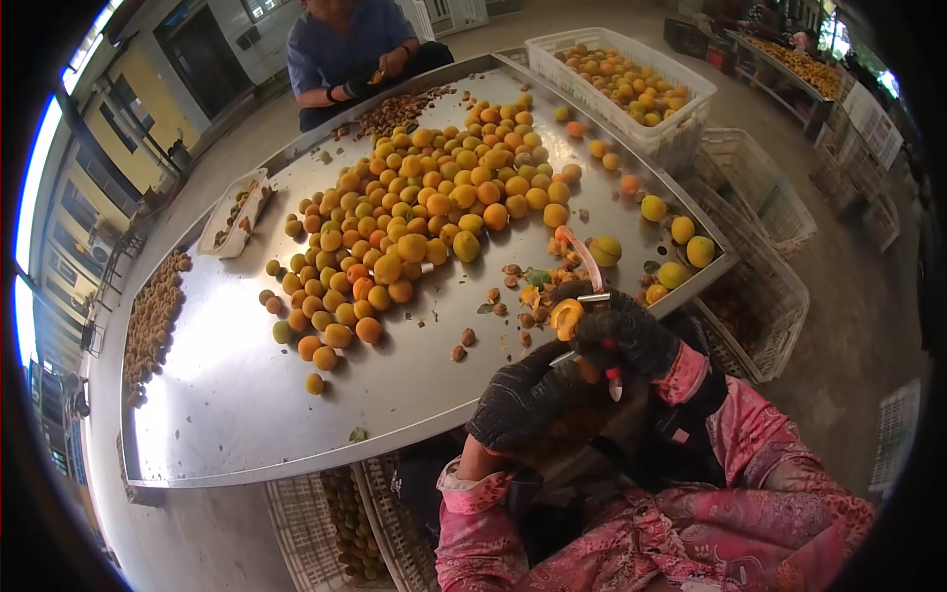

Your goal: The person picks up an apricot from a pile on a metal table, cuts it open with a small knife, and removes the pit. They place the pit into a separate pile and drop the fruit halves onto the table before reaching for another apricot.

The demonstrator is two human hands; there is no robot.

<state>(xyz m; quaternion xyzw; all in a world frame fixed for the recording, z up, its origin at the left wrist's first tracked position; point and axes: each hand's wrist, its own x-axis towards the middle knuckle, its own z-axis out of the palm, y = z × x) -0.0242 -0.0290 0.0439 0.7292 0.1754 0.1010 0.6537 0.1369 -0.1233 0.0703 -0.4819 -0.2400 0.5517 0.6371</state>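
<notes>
Both my hands wear dark gloves and meet over the near right edge of the metal table (404,444). My left hand (528,403) is closed, its fingertips at a cut-open apricot (565,320) with orange flesh. My right hand (623,337) is wrapped around a tool with metal parts and a red-and-white end (615,384); its exact kind I cannot tell. A long pinkish curved piece (584,255) rises above the right hand. Beyond the hands lie apricot pits (527,320) and scraps of flesh. A large heap of whole apricots (409,212) covers the table's middle.
Another person (345,49) sits at the far side, hands on a fruit. A white crate of apricots (631,44) stands at the far right corner; more crates (774,316) are below. A white tray (234,212) and a band of pits (156,316) lie at left.
</notes>
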